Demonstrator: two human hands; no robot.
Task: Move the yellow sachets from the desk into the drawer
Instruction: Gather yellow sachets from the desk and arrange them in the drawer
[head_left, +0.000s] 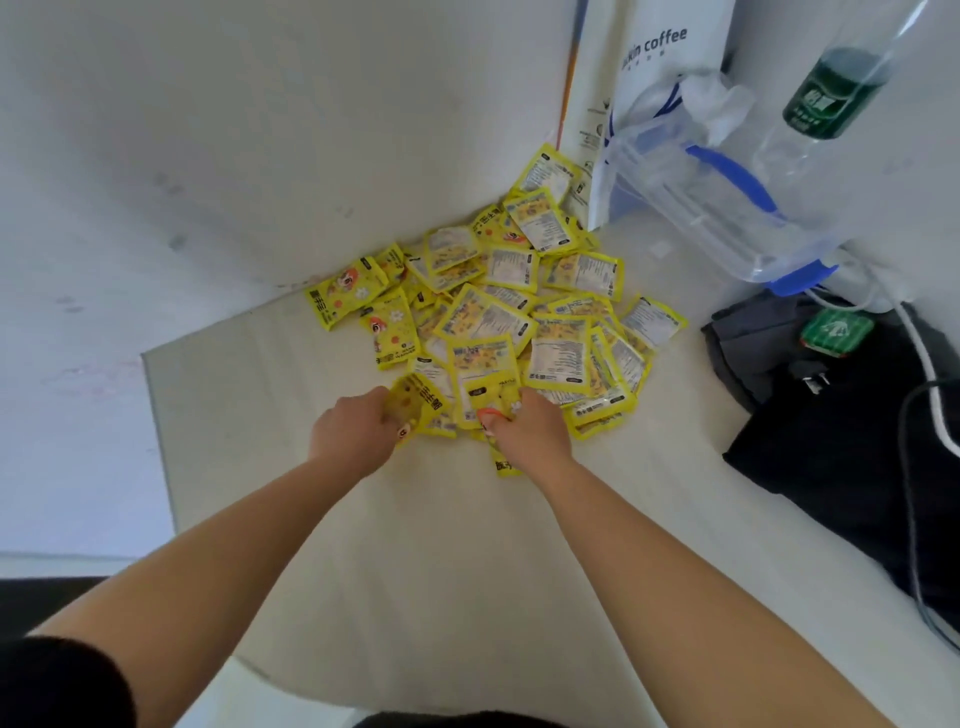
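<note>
— Where are they all?
— The flat yellow printed sachets (498, 322) lie in a loose heap on the pale desk top (311, 519), pushed toward the far corner against the wall. I can't see the drawer from here.
— And your hands?
— Both are at the near edge of the heap. My left hand (353, 431) has its fingers curled round one crumpled sachet (415, 405) at the near left. My right hand (530, 431) pinches into the sachets just beside it, and one pokes out under my palm.
— Will they behave?
— I'd judge them light, thin, slick and floppy, so a stack would likely fan out and slip. It's best to take a few at a time by their flat faces, thumb on top and fingers underneath, not by a sealed edge.
</note>
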